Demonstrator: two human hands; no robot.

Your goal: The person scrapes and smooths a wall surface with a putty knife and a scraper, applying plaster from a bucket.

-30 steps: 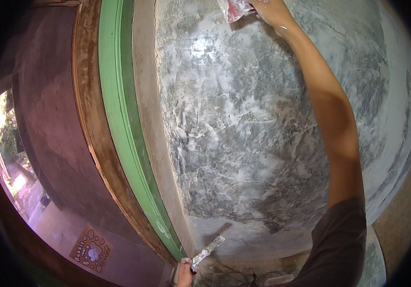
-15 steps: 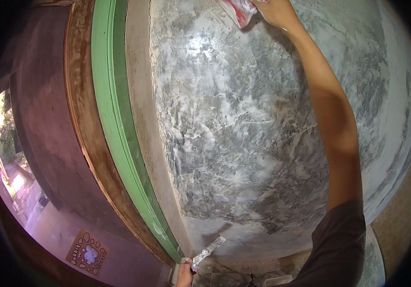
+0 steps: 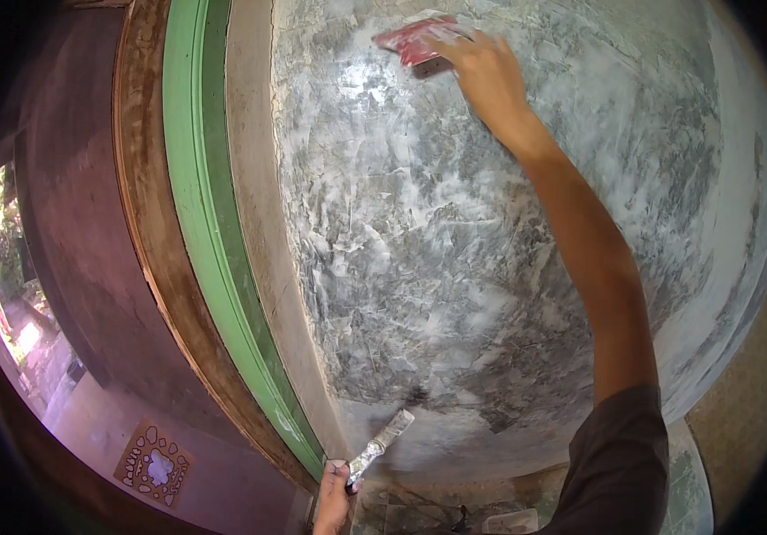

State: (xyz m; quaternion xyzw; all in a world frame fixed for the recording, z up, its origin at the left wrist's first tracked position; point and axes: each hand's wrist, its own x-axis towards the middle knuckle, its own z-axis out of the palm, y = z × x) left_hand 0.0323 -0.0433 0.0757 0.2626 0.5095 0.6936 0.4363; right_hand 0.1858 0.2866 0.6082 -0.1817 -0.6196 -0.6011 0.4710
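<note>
My right hand [image 3: 489,82] is raised near the top of the mottled grey and white plastered wall [image 3: 419,232], gripping a flat red scraper [image 3: 406,40] smeared with white, which lies against or very close to the surface and is a little blurred. Low in the middle, my left hand [image 3: 334,495] is closed round the handle of a putty knife [image 3: 380,445] crusted with white, its blade pointing up and to the right in front of the wall's lower part.
A green frame [image 3: 194,205] and brown wood trim [image 3: 141,205] run down the left beside a mauve wall [image 3: 71,223] with a cut-out board [image 3: 156,459]. A bright opening shows at far left. Below are a tiled floor [image 3: 406,513] and a plastic container [image 3: 508,526].
My right hand and the red scraper have moved down and left along the upper wall. My left hand with the putty knife sits a little higher and further left in the picture.
</note>
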